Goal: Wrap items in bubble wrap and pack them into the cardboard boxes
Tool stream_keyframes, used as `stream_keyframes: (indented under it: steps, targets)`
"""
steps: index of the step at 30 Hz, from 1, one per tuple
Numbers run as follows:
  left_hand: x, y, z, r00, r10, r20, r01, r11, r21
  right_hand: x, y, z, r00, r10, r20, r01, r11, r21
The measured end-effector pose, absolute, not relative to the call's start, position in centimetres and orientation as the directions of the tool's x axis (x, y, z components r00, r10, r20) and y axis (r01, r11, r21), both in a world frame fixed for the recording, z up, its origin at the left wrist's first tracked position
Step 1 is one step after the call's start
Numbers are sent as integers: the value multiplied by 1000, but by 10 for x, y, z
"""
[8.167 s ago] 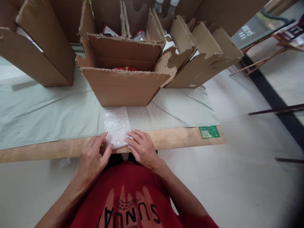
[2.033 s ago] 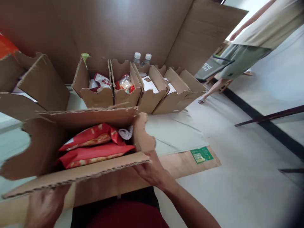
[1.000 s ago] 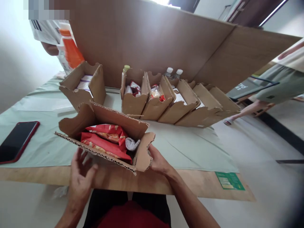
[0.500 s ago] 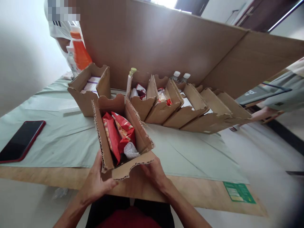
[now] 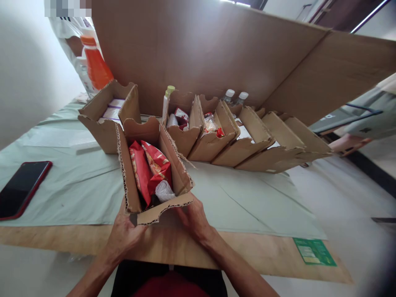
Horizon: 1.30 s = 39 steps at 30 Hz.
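An open cardboard box [image 5: 180, 175] stands in front of me at the table's near side, tilted toward me. Inside lie red snack packets [image 5: 142, 173] and a clear crumpled plastic wrap [image 5: 164, 191]. My left hand [image 5: 126, 231] grips the box's lower left corner, thumb at the front. On the other side my right hand [image 5: 194, 218] holds it from the lower right, with its fingers partly hidden beneath. To the left of this box sits another cardboard box [image 5: 100, 128] with white and purple packs [image 5: 113, 109] in it.
A row of cardboard boxes [image 5: 204, 152] with packets runs to the right, before a tall cardboard panel [image 5: 210, 53]. Bottles, among them an orange bottle [image 5: 95, 66], stand behind. A phone [image 5: 24, 187] lies left, a green card [image 5: 314, 251] right. People stand beyond the panel.
Both hands and the box they hold have shifted slightly up and left in view, toward the row of boxes. The packets inside stay as they were.
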<state>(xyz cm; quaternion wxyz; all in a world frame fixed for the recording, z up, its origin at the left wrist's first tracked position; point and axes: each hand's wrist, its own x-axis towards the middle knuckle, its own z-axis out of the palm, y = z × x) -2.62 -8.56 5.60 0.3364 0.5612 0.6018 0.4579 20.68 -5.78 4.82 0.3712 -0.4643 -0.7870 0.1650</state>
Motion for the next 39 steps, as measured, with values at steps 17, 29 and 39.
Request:
stream_keyframes:
  steps: [17, 29, 39]
  targets:
    - [-69, -3, 77, -140, 980, 140, 484, -56, 874, 189, -13, 30, -317, 892, 322, 571, 450, -686]
    - [-59, 64, 83, -282, 917, 281, 735, 19, 678, 190, -17, 31, -310, 892, 329, 564, 451, -692]
    - [-27, 97, 75, -88, 961, 263, 629, -152, 763, 190, -16, 31, -343, 885, 314, 568, 462, -681]
